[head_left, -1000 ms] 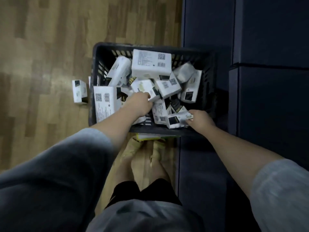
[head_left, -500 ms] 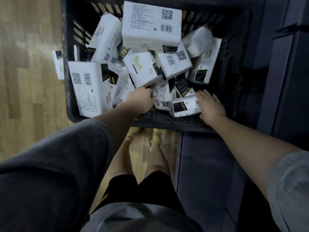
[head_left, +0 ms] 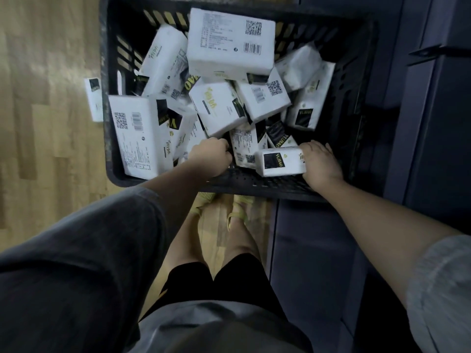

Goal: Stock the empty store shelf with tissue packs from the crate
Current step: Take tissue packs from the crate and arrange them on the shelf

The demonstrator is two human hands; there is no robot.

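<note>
Barely started, judging by the crate: packed w/ tissue packs. Right hand grips 1 pack at 5 o'clock in crate; left hand, 6 o'clock, fingers curled among packs, grip unclear. 1 stray pack on floor, 9 o'clock. Shelf not seen stocked.

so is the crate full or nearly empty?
Still well stocked. The crate holds a loose heap of white tissue packs, more than ten, though bare floor shows along its near edge. One pack lies outside, on the floor.

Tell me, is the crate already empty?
No, the crate holds many white tissue packs, and the right hand rests on one.
</note>
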